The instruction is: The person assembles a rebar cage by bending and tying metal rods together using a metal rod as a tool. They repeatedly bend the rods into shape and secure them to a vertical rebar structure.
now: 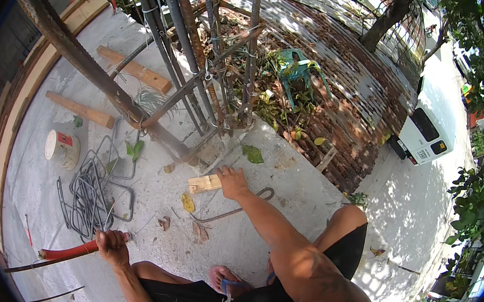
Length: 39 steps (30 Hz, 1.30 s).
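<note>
My left hand (113,248) is closed around a red tube (69,249) at the lower left. A dark, thin rod or strip runs just beneath the tube; whether it joins the tube I cannot tell. My right hand (231,181) grips the right end of a short, pale wood block (204,184) lying on the concrete slab. Close by the block lie a bent steel bar (235,211) with a hooked end and a yellow leaf (188,203). A tangled heap of bent steel rebar ties (92,193) sits beyond my left hand.
Upright rebar column bars (199,56) stand ahead, crossed by a leaning rusty pipe (84,64). A white bucket (62,149) and wood pieces (134,69) lie to the left. Past the slab's edge, a rusty corrugated roof (341,120) holds a green chair (299,68). Below stands a white vehicle (429,133).
</note>
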Each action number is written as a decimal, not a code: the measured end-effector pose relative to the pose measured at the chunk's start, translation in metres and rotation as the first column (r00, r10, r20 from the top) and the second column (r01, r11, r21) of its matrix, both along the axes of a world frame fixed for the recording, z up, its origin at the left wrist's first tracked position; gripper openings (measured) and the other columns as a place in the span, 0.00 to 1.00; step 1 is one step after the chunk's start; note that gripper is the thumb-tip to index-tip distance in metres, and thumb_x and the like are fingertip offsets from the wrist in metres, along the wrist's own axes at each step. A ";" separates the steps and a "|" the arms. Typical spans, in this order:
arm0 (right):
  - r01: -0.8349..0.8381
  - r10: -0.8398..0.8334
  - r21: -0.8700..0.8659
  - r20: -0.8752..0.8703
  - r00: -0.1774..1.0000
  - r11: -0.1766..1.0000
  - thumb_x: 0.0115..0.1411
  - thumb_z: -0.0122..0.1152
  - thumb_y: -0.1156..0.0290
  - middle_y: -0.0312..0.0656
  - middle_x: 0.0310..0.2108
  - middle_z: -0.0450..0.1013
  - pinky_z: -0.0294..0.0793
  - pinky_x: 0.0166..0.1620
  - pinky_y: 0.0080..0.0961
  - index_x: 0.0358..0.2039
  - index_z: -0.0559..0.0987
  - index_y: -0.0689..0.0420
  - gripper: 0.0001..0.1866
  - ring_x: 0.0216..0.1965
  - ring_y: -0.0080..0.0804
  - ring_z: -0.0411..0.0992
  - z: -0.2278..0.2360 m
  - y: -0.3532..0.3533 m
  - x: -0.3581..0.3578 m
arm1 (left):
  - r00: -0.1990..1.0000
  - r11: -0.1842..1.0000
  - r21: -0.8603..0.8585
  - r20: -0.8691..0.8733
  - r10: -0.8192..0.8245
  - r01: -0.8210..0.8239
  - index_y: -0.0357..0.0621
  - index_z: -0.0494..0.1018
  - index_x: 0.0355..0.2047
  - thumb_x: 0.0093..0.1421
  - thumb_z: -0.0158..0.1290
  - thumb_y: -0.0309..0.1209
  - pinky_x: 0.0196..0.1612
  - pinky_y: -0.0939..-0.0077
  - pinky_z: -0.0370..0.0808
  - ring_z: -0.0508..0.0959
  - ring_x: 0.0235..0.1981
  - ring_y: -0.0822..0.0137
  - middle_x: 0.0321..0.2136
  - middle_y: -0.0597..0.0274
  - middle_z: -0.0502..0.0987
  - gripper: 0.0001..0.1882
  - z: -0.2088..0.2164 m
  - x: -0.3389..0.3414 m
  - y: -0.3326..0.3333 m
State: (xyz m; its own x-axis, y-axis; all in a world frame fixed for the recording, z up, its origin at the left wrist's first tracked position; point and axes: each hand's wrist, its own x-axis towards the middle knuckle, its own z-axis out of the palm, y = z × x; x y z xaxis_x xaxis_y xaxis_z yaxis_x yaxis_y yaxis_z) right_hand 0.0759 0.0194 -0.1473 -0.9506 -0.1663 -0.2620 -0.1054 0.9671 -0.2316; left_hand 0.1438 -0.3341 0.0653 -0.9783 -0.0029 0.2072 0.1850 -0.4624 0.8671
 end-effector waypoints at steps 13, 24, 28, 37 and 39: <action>0.299 -0.014 -0.555 0.459 0.888 0.776 0.47 0.66 0.48 0.53 0.33 0.75 0.70 0.42 0.33 0.40 0.74 0.64 0.31 0.38 0.44 0.74 0.050 0.041 0.091 | 0.826 0.899 -0.344 0.398 0.400 -0.269 0.51 0.59 0.17 0.61 0.52 0.38 0.14 0.84 0.49 0.54 0.11 0.82 0.11 0.76 0.57 0.19 -0.001 -0.018 0.028; -0.617 0.477 -0.137 0.767 0.429 0.775 0.49 0.45 0.58 0.56 0.33 0.75 0.69 0.39 0.40 0.30 0.78 0.66 0.23 0.36 0.45 0.74 0.079 -0.022 0.098 | 0.746 0.687 -0.549 0.161 0.646 -0.476 0.41 0.64 0.17 0.59 0.56 0.37 0.19 0.81 0.53 0.58 0.17 0.81 0.14 0.74 0.61 0.19 0.052 0.023 0.005; 0.068 0.274 -0.614 0.445 0.852 0.786 0.56 0.48 0.65 0.48 0.26 0.74 0.69 0.23 0.34 0.28 0.77 0.66 0.16 0.21 0.35 0.71 0.245 -0.190 -0.073 | 0.565 0.537 -0.485 0.103 0.819 -0.690 0.41 0.64 0.17 0.59 0.55 0.35 0.21 0.81 0.53 0.57 0.18 0.81 0.15 0.75 0.61 0.18 0.053 0.060 -0.027; -0.639 0.547 -0.763 -0.497 0.674 0.095 0.60 0.55 0.61 0.45 0.35 0.75 0.72 0.31 0.24 0.50 0.71 0.61 0.22 0.27 0.28 0.72 0.506 -0.304 -0.056 | 0.665 0.600 -0.505 0.066 0.744 -0.621 0.38 0.70 0.22 0.59 0.55 0.34 0.23 0.81 0.58 0.61 0.20 0.80 0.16 0.74 0.65 0.14 0.061 0.072 -0.035; -0.798 0.630 -0.556 -0.539 0.559 0.233 0.57 0.54 0.68 0.47 0.36 0.75 0.72 0.37 0.30 0.45 0.75 0.60 0.16 0.31 0.37 0.73 0.466 -0.278 -0.022 | 0.774 0.674 -0.539 0.062 0.631 -0.506 0.36 0.72 0.25 0.59 0.55 0.34 0.24 0.81 0.60 0.63 0.20 0.80 0.17 0.72 0.67 0.13 0.060 0.066 -0.027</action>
